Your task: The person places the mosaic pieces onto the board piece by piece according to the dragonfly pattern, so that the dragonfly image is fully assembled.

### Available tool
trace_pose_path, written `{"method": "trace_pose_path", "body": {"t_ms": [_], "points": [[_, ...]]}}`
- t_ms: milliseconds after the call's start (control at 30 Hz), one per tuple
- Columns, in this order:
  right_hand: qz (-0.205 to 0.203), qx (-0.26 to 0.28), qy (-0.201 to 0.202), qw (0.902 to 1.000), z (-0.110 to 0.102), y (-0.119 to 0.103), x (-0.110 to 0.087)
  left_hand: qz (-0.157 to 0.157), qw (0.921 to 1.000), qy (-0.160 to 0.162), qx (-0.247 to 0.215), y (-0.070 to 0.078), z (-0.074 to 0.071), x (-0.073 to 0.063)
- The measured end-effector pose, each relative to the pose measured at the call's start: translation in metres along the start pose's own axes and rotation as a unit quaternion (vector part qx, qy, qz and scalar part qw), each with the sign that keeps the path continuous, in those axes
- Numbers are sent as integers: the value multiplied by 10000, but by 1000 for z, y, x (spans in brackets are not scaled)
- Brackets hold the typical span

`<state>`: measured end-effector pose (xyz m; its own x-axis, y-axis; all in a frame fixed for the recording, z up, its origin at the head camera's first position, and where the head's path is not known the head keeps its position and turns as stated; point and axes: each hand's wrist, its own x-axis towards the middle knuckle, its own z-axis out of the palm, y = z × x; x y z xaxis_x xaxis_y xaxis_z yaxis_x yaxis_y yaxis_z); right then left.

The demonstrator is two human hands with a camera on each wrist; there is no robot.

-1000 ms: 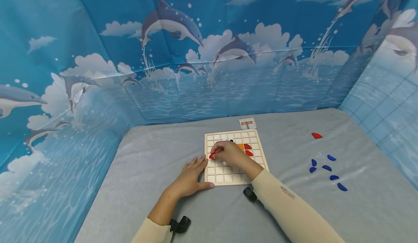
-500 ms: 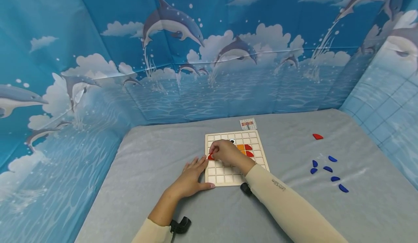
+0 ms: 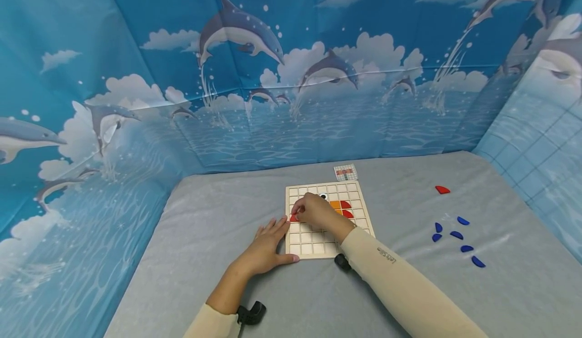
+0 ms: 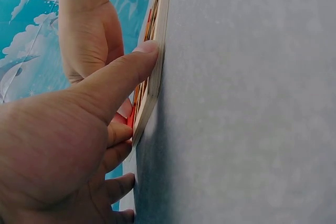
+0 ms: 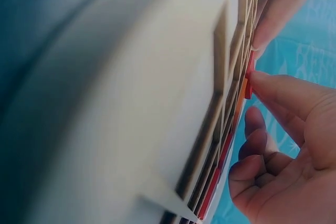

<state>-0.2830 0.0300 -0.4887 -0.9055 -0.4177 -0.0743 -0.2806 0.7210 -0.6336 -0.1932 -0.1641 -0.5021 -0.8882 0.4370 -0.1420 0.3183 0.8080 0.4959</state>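
Observation:
My right hand is over the left side of a wooden grid board. Its thumb and fingertips pinch a red quarter-circle tile at the board's left edge cells. In the right wrist view the red tile stands slightly proud of the grid, beneath the thumb tip. My left hand lies with fingers spread, fingertips at the board's left rim and thumb on its front corner. Right of my right hand, orange tiles and two red rounded tiles sit in the grid. A black-and-white eye tile shows behind the knuckles.
A small pattern card lies just behind the board. To the right on the grey cloth are one red quarter-circle tile and several blue tiles. A dolphin-printed curtain stands behind the table.
My right hand has shifted slightly left, carrying the red tile to the cells by the board's left rim, where it now lies flatter. My left hand has stayed in place.

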Motion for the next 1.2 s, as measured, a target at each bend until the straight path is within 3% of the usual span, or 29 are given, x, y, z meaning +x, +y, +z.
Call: {"method": "trace_pose_path", "body": {"t_ms": [733,967,1200], "points": [[-162,-43,38,9999,-1,0,0,-87,9997,143,-175,1,1,1],[-98,436,126,9989,-7,7,-4,-30,9998,126,-120,2,1,1],[-122,884,323,9955,-28,13,-15,-108,9999,42,17,0,2,1]]}}
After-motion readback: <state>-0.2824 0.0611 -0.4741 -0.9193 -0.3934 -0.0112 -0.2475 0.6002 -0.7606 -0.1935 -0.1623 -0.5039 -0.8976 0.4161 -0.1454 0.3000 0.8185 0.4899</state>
